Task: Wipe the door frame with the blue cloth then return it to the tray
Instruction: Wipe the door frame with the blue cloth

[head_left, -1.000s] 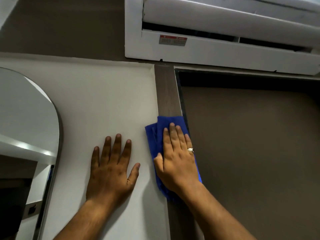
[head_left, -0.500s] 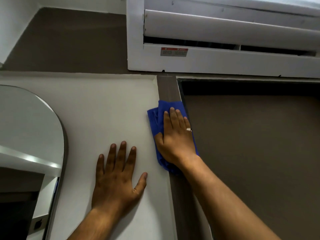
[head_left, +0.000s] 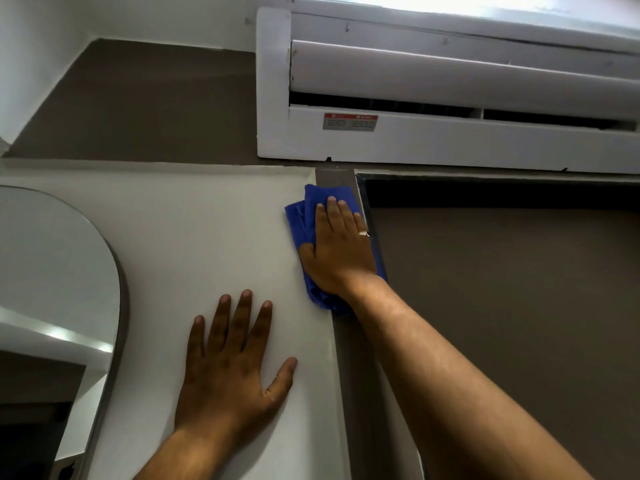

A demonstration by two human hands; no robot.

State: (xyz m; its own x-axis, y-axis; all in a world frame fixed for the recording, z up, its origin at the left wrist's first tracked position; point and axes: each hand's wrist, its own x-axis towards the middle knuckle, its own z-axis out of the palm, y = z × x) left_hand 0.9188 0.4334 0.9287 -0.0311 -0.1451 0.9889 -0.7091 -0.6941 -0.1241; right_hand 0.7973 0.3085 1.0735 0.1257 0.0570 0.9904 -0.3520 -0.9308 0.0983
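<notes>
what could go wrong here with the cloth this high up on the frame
The right hand only presses the blue cloth flat against the door frame, so it could slip and drop. One more upward stroke might bump the air conditioner just above. The left hand props on the wall and may smudge it.

Home interior; wall AC unit over door frame; arched mirror.

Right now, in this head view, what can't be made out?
- The tray: nowhere in the head view, outside the frame.
- Door frame under the blue cloth: covered by cloth and right hand; lower part is hidden behind the forearm.
- Label on the air conditioner: print too small.
- Mirror: cut off by the left edge.
- Left hand lies flat, palm hidden against the wall.
</notes>
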